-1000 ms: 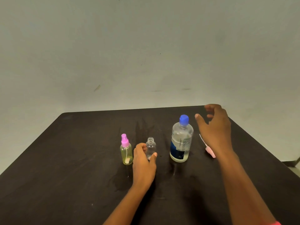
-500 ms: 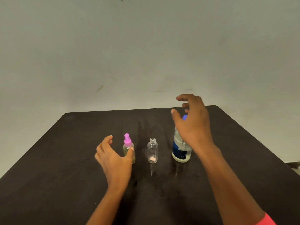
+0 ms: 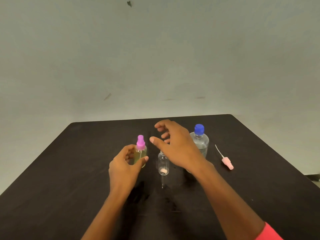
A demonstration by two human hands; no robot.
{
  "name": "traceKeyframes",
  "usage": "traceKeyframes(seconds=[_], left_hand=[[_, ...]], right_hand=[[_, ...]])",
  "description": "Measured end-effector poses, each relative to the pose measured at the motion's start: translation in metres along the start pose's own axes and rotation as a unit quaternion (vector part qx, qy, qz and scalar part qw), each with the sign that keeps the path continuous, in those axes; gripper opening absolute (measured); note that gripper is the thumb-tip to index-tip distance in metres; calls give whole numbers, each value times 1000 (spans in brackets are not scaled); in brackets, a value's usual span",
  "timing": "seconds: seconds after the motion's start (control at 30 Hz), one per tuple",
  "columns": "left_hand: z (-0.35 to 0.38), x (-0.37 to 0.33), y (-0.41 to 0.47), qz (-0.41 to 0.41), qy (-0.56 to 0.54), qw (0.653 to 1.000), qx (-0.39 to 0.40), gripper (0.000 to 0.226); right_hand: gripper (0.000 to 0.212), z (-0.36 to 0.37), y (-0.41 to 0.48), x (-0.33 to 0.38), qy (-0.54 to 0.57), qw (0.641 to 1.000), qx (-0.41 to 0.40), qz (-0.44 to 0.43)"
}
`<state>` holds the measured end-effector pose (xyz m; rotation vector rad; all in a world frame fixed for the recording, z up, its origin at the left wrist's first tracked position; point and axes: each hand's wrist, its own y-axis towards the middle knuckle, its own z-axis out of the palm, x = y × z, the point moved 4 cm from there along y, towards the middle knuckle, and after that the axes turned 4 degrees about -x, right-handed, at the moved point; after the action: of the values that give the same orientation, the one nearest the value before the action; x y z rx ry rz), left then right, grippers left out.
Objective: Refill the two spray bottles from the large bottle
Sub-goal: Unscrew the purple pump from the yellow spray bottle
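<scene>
A small spray bottle with yellowish liquid and a purple spray cap (image 3: pixel 140 153) stands on the dark table (image 3: pixel 69 179). My left hand (image 3: pixel 125 168) curls around its body, thumb on the right side. Right of it stands a small clear bottle (image 3: pixel 163 166) with no cap. My right hand (image 3: pixel 176 146) hovers above and behind this bottle, fingers spread and holding nothing. The large clear bottle with a blue cap (image 3: pixel 200 139) stands upright behind my right wrist, partly hidden. A pink spray head with a thin tube (image 3: pixel 226 160) lies on the table to the right.
A plain grey wall rises behind the table's far edge. The table's right edge runs diagonally near the pink spray head.
My left hand has closed around the purple-capped bottle. My right hand has moved left, away from the large bottle's cap, to above the uncapped bottle.
</scene>
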<state>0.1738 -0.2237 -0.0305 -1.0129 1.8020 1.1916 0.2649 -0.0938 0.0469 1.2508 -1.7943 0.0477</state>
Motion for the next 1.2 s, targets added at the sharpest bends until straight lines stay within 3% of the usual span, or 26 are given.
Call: traceKeyframes(seconds=[0.1,0.3,0.47,0.6,0.8,1.0,1.13,1.2], left_hand=[[-6,-23,-3,77,9,997,-24,39],[-13,-47,-5,174,52,982,-58,40],[-12,-51,-6,194,79,976,-65,43],[-10,-53,-5,204,78,975,-49,45],[-7,-51,-1,217,115,969,-26,45],[-5,-53,-4,231,131,964,-33,46],[-6,-55,-6,238,144,960,-37,47],[-7,-55,-7,234,140,961,-38,47]], right_hand=[[39,0,1,4,5,1000,25,17],[27,-5,0,6,-12,999,40,0],[17,-10,1,2,40,999,21,19],[8,-12,4,-2,53,997,51,11],[25,-19,4,-5,41,992,120,-14],[22,-26,2,-4,26,997,73,0],[7,-26,0,-2,9,996,88,-16],[16,-26,-1,-1,21,995,97,-26]])
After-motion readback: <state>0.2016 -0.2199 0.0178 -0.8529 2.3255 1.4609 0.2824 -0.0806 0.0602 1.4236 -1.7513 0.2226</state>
